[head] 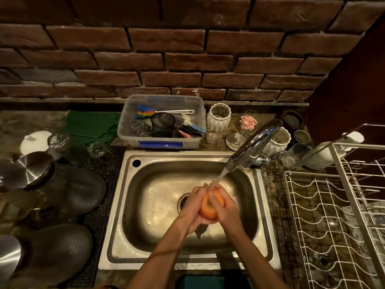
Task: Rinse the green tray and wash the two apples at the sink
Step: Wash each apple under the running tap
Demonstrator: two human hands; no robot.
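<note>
A red-orange apple (209,208) is held over the steel sink (145,205) under the water stream (220,177) running from the chrome tap (253,142). My left hand (191,209) cups the apple from the left and below. My right hand (226,207) grips it from the right, fingers curled over its top. A dark green-blue thing (200,281), perhaps the tray, shows at the bottom edge in front of the sink, cut off by the frame. A second apple is not in view.
A clear tub (160,140) of scrubbers and brushes stands behind the sink. A green cloth (91,124), glasses and dark pots (79,188) sit on the left. A white wire dish rack (333,215) fills the right. White jars (218,117) stand by the brick wall.
</note>
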